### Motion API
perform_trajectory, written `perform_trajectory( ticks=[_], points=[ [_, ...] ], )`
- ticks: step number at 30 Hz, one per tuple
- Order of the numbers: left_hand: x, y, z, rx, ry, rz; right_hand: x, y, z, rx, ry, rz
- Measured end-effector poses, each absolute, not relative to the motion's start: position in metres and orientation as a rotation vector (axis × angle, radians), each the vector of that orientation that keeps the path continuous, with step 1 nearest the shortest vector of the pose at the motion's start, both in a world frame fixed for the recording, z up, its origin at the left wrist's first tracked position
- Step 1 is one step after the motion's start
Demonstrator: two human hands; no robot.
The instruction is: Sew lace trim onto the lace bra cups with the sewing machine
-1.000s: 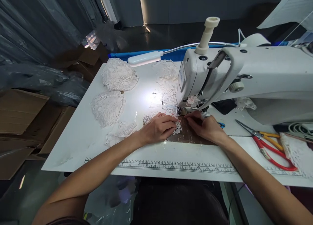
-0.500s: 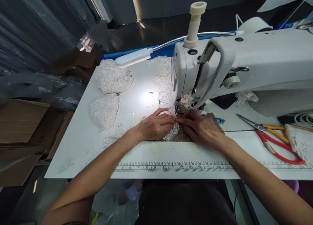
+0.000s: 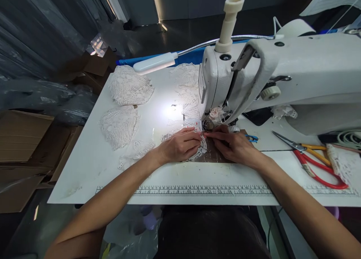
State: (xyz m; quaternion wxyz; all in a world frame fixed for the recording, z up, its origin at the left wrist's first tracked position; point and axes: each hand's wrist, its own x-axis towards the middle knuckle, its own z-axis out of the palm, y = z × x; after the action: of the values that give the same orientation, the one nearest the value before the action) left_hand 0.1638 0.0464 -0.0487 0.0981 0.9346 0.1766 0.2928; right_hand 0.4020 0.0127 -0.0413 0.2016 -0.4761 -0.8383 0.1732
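Note:
A piece of white lace [image 3: 202,150] lies in front of the needle area of a white sewing machine [image 3: 210,90]. Across it rests my left hand [image 3: 179,145], its fingers bent and pressed together on the lace edge. My right hand [image 3: 235,144] meets it from the other side, with thumb and forefinger pinched at the same edge; the fingertips almost touch. Beneath both hands is a brown plate [image 3: 220,156]. Blue-handled snips [image 3: 252,138] show partly behind my right hand. A pale fabric rose [image 3: 216,112] sits on the machine head.
Lace piles [image 3: 120,127] lie on the left of the white table [image 3: 90,168], with more lace [image 3: 187,86] beside the machine. A lamp [image 3: 155,63] lights the work. Red-handled scissors [image 3: 318,165] lie at right, and a printed ruler [image 3: 197,191] runs along the front edge.
My right hand has shifted slightly, its forefinger now stretched straighter toward the lace edge. My left hand stays on the lace. The whole view has moved a little.

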Motion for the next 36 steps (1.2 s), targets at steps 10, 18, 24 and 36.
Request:
perform_trajectory(
  ticks=[10,18,24,36],
  points=[
    [0.164,0.048,-0.051,2.791,0.512,0.984,0.397,0.01,-0.044,-1.247,-2.375,0.372],
    [0.163,0.048,-0.051,2.812,0.522,0.938,0.393,0.009,-0.041,-1.284,-2.377,0.379],
    [0.163,0.048,-0.052,2.811,0.552,0.916,0.396,0.0,-0.041,-1.256,-2.316,0.442],
    [0.162,0.046,-0.048,2.859,0.567,0.885,0.391,-0.005,-0.042,-1.111,-2.463,0.276]
  ],
)
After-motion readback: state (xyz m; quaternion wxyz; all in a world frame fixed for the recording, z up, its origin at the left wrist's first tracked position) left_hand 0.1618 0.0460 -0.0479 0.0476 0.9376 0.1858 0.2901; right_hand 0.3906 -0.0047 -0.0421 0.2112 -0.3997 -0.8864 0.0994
